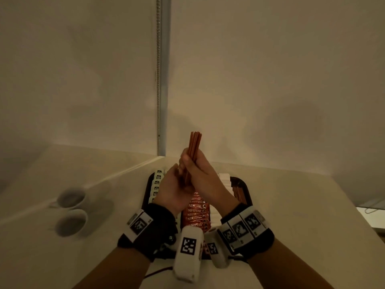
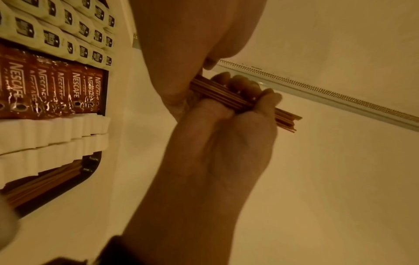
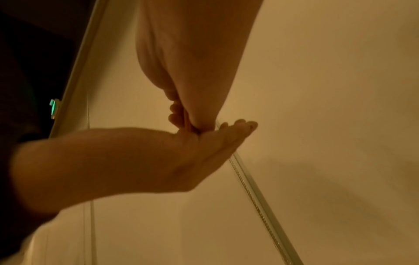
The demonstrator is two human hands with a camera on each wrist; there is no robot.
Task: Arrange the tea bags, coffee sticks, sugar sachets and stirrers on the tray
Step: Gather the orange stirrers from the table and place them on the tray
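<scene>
1. The bundle of stirrers (image 1: 194, 142) is held upright in the air above the tray (image 1: 248, 191), clear of everything lying on it
2. The right hand (image 1: 201, 171) has its fingers (image 2: 242, 84) curled tight round the middle of the bundle; the left hand (image 3: 158, 148) lies flat, fingers straight, with the lower ends standing on its palm
3. These look like thin, light, stiff sticks: easy to lift, but smooth enough to slide past each other and fan out if the grip slackens
4. Best held mid-length, all together, with the ends squared on the palm; a hard bend would likely snap one
5. On the tray lie tea bags (image 1: 157, 182), coffee sticks (image 1: 196, 209) and sugar sachets (image 1: 225, 180) in rows, with other stirrers (image 1: 239, 193) at the right edge, which looks the natural place to lay this bundle alongside
6. Two cups (image 1: 70, 211) stand on the surface, well apart to the left
</scene>
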